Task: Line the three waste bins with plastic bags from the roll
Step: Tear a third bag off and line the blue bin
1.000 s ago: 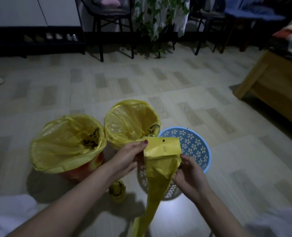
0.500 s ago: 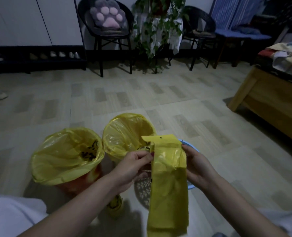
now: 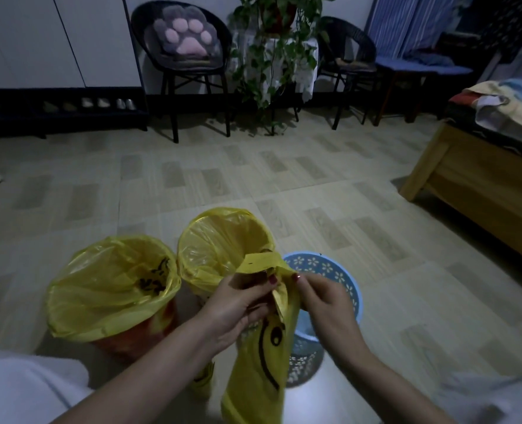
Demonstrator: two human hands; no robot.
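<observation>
A folded yellow plastic bag (image 3: 262, 359) with a black smiley print hangs between my hands. My left hand (image 3: 235, 304) and my right hand (image 3: 324, 298) both pinch its top edge, fingers close together at the mouth. Behind it stands a blue perforated bin (image 3: 342, 289) with a flower pattern and no bag in it. To its left, an orange bin (image 3: 131, 341) and a second bin (image 3: 223, 240) each carry a yellow liner folded over the rim. The bag roll (image 3: 203, 381) lies on the floor under my left forearm, mostly hidden.
Tiled floor (image 3: 284, 185) stretches ahead. A wooden bed frame (image 3: 483, 185) stands at the right. Two dark chairs (image 3: 186, 56) and a potted plant (image 3: 272, 41) line the far wall, with a low shoe rack (image 3: 60, 111) at the left.
The bag's top has been gathered from a flat spread sheet into a narrow pinch between both hands, showing the smiley print. My head has tilted up, so more of the room shows.
</observation>
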